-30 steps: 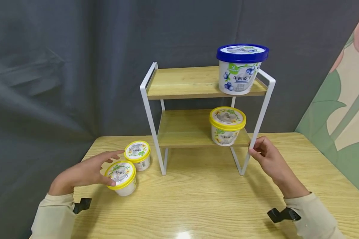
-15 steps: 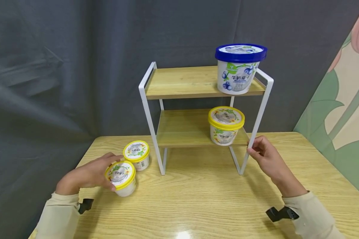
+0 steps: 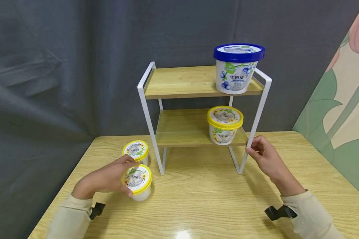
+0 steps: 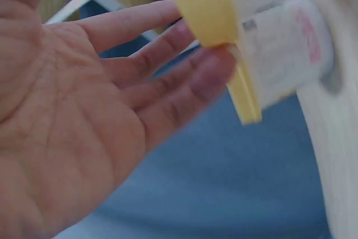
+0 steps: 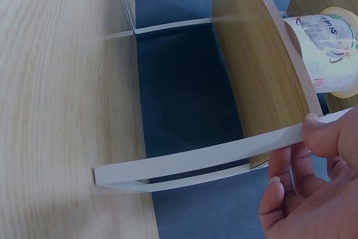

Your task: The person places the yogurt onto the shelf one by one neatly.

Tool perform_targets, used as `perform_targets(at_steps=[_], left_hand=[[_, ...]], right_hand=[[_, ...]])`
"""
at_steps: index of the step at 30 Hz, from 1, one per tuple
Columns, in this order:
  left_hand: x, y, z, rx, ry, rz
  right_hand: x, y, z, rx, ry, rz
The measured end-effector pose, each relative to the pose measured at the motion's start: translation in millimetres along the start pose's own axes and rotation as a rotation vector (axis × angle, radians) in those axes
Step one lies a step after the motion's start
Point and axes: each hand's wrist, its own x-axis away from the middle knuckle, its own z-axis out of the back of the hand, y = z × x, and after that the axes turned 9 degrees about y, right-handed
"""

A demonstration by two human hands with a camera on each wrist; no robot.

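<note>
The worktop [image 3: 197,209] carries a white-framed rack [image 3: 179,79] near its back edge. On the rack's upper level, by the right front corner, sits the blue-lidded tub [image 3: 237,71]; a tug from the right hand [image 3: 267,162], pinching the rack's right front leg [image 3: 258,116], might jolt it off. Toward the worktop's left edge the left hand [image 3: 109,177] holds the front tub [image 3: 140,187] around its lid; whether its base touches wood I cannot tell. Sliding fingertips could drop it, and a backward swing could knock the rear tub [image 3: 136,149], just behind
</note>
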Motion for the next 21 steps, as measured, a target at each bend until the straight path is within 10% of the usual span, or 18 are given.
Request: perform_targets(at_steps=[21], left_hand=[[-18.7,21.6,-35.2,0.139,0.111,-0.093]], right_hand=[[0.5,-3,-1,0.048,0.003,-0.017]])
